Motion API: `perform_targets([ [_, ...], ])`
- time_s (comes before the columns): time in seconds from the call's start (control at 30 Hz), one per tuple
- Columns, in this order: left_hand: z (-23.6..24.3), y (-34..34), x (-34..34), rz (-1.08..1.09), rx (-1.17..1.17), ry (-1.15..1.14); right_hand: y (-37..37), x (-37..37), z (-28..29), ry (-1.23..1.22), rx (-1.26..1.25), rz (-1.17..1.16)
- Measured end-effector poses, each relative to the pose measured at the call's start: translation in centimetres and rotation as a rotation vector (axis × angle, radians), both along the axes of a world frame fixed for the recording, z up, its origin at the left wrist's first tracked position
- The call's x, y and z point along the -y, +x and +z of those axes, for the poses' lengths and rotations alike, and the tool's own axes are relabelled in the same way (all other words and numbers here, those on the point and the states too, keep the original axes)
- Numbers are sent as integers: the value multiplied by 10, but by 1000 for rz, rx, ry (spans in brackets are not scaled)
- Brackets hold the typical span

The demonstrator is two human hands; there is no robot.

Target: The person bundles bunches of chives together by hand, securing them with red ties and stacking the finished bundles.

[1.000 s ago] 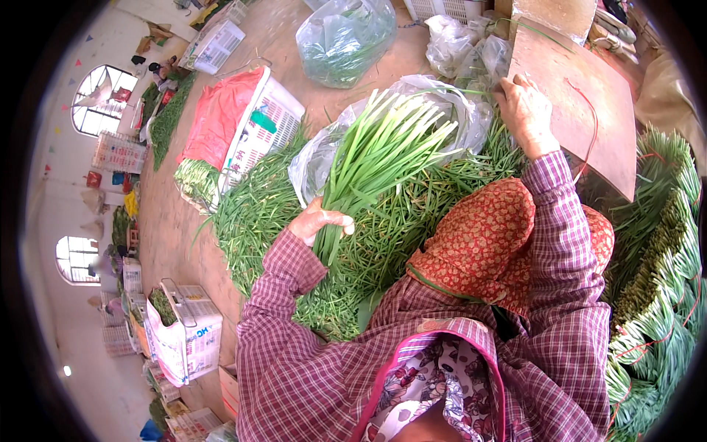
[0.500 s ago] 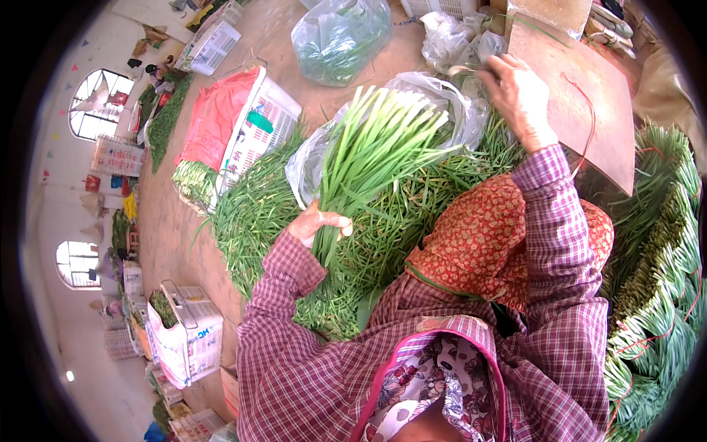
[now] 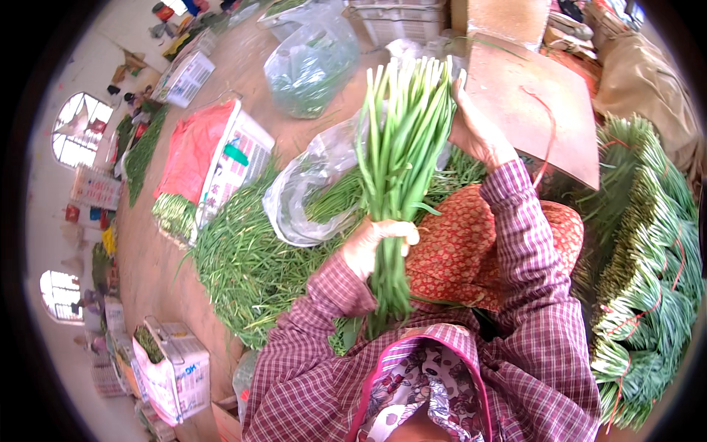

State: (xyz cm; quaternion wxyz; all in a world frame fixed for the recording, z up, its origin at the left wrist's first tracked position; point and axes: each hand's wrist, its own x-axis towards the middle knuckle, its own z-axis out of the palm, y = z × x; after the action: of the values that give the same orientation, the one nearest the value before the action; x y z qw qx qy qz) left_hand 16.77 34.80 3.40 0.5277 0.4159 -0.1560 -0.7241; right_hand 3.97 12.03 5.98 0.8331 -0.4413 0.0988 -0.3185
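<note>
My left hand [image 3: 374,245] is wrapped round the leafy lower part of a bunch of garlic chives [image 3: 405,147], held upright before me with its pale stem ends up. Against the right side of those stems rests my right hand [image 3: 477,131], its fingers stretched upward and not gripping. Behind the bunch, a clear plastic bag [image 3: 283,210] lies slack on a pile of loose green leaves [image 3: 239,276]. The red patterned cloth [image 3: 456,243] over my lap is just right of the bunch.
A board [image 3: 530,88] with a red string [image 3: 550,136] stands at the far right. Tied chive bundles [image 3: 633,295] are stacked along my right side. To the left are a crate with red cloth [image 3: 193,147] and a white crate [image 3: 188,376]; a filled clear bag [image 3: 313,70] sits farther back.
My left hand has brought the bunch rightward and more upright. My right hand has come down from the board's edge to the side of the stems. The view has shifted too.
</note>
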Motion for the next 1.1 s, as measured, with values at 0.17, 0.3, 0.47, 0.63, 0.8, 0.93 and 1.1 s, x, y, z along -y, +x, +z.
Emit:
perform_targets([
  [0.17, -8, -85, 3, -21, -89, -50, -34, 13, -27, 324, 210, 3],
  [0.3, -21, -105, -13, 12, 56, -20, -53, -19, -29, 277, 53, -49],
  [0.47, -32, -117, -17, 93, 170, -129, -72, -32, -27, 21, -235, -194],
  [0.63, -44, -132, -21, 73, 223, -283, -89, -40, -50, 225, -220, -160],
  [0.8, -47, -147, -24, 27, 327, -321, -93, -39, -73, 367, 207, 5],
  [0.93, -46, -150, -22, -53, 311, -306, -94, -46, -46, 355, 321, 62],
  [1.1, -35, -134, -15, -79, 337, -95, -83, -37, -71, 572, 483, 39],
])
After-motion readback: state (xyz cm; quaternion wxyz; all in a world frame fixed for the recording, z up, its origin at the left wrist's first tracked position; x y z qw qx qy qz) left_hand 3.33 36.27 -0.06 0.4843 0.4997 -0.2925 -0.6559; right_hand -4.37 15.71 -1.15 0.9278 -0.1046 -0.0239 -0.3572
